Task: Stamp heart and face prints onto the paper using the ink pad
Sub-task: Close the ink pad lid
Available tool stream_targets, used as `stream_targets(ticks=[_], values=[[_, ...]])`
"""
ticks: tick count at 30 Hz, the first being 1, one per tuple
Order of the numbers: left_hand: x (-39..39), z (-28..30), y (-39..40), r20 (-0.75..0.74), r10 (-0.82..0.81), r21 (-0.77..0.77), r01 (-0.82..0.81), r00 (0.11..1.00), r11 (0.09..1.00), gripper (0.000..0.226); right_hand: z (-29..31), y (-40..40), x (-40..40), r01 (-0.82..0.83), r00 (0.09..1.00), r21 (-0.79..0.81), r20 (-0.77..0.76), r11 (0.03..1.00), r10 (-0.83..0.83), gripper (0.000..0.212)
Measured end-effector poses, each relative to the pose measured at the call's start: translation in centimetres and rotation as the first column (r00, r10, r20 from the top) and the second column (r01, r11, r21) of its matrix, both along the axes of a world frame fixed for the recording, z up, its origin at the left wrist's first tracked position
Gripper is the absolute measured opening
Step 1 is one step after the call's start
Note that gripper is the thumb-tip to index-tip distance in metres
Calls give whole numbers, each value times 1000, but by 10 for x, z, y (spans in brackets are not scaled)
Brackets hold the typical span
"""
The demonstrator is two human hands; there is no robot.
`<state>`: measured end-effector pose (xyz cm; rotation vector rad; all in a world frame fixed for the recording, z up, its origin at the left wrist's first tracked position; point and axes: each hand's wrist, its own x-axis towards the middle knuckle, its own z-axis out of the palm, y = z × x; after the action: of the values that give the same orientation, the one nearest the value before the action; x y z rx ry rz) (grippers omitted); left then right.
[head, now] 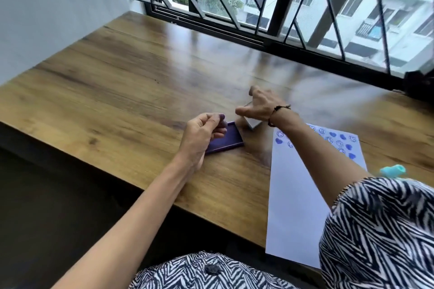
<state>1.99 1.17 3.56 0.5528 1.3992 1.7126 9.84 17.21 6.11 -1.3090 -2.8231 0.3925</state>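
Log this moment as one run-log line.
left hand: at ink pad | right hand: on lid | paper: prints at far end

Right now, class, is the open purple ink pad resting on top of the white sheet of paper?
No: the open purple ink pad sits on the bare wooden table, left of the white sheet of paper.

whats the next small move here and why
Probably bring the lid in the right hand over the ink pad and close it: the pad lies open by the left hand, and the paper already carries heart and face prints.
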Motion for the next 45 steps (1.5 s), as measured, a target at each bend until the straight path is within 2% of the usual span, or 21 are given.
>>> stream_targets(ticks=[2,3,5,6,8,9,11,14,18,20,21,22,24,25,27,31,33,35,40,42,45], values=[[-4,4,1,-236,-34,-33,27,971,999,15,15,-1,5,33,956,-277,-272,960,-111,52],[-6,6,1,-418,-65,-56,46,906,997,27,24,-5,8,-14,889,-474,-409,881,-205,46],[-12,13,2,-759,-101,-56,90,643,994,54,34,-11,18,-218,766,-777,-511,591,-390,34],[-14,16,3,-860,-121,-64,131,495,989,66,35,-14,23,-328,740,-838,-514,435,-434,33],[-20,23,4,-954,-185,-140,194,236,971,83,30,-23,32,-497,729,-847,-526,190,-438,48],[-22,26,4,-965,-221,-189,213,142,959,88,26,-28,34,-551,726,-828,-536,102,-431,57],[-25,30,2,-964,-266,-253,239,21,937,92,17,-38,35,-623,702,-782,-548,-20,-455,62],[-27,33,-4,-961,-264,-275,230,-82,933,92,8,-49,34,-674,653,-734,-539,-84,-531,58],[-23,31,-15,-988,-147,-152,227,-41,962,78,8,-58,35,-684,611,-728,-539,-44,-580,58],[-22,28,-17,-992,-124,-120,207,6,971,74,14,-63,38,-609,622,-791,-524,60,-582,57],[-22,27,-17,-992,-123,-117,175,24,978,72,17,-65,39,-519,634,-834,-524,190,-569,53],[-22,25,-17,-992,-121,-115,128,38,985,71,18,-67,42,-389,639,-843,-537,371,-551,46],[-25,21,-17,-992,-120,-120,18,49,993,70,23,-77,45,-85,633,-678,-603,730,-486,32],[-26,19,-17,-990,-132,-134,-25,50,991,71,23,-84,46,29,635,-535,-642,844,-429,29],[-26,16,-19,-985,-166,-169,-86,36,982,74,22,-101,44,137,690,-284,-660,949,-298,38],[-17,13,-27,-990,-129,-120,-128,-64,984,95,20,-128,29,165,888,2,-435,986,-148,71],[-15,11,-32,-995,-71,-64,-94,-74,994,119,19,-132,23,168,938,30,-313,985,-150,85],[-15,10,-36,-997,-47,-44,-48,-61,998,128,18,-135,20,171,947,5,-277,985,-163,96],[-10,9,-46,-1000,-6,-6,-7,-5,1000,98,18,-142,12,176,963,0,-209,984,-172,99],[-11,5,-48,-997,-48,-48,8,52,999,103,17,-142,11,189,964,32,-198,981,-180,92],[-19,-8,-54,-948,-227,-230,14,222,973,126,10,-141,13,247,960,1,-133,969,-245,89]])
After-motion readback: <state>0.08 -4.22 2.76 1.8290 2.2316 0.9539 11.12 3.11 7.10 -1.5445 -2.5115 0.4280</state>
